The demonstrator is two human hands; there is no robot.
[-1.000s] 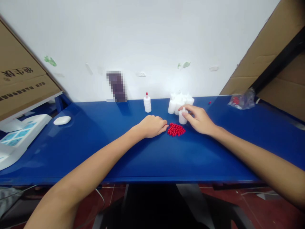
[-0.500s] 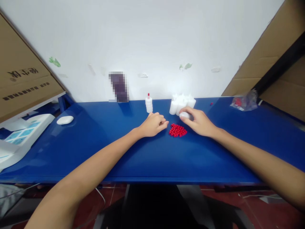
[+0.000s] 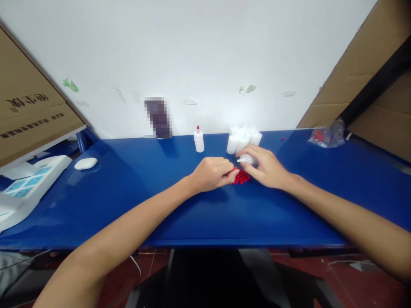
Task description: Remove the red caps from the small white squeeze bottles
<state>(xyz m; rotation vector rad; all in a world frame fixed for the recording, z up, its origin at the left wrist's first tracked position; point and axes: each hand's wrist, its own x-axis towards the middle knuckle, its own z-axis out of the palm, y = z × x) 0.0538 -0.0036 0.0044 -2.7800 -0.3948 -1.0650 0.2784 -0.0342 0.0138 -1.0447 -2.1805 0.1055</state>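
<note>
My right hand (image 3: 265, 167) is wrapped round a small white squeeze bottle (image 3: 248, 159), tilted so that its bare nozzle points left toward my other hand. Thumb and fingers of my left hand (image 3: 214, 174) are pinched together at the red caps, with a red cap (image 3: 235, 168) showing at the fingertips. Beneath and between both hands lies the pile of small red caps (image 3: 242, 177), partly hidden by the left fingers. Behind the right hand stand several white bottles without caps (image 3: 243, 139). One white bottle with a red cap (image 3: 199, 141) stands upright apart, to their left.
A clear plastic bag (image 3: 327, 134) with red pieces lies at the back right, and a single red cap (image 3: 283, 138) lies near the wall. At left are a white oval case (image 3: 85, 164) and a white device with blue panels (image 3: 35, 179). Cardboard flanks both sides of the blue table (image 3: 192, 222).
The white bottle in my right hand has turned, so its nozzle now shows pointing left. My left hand has moved right over the pile's edge and pinches a red cap.
</note>
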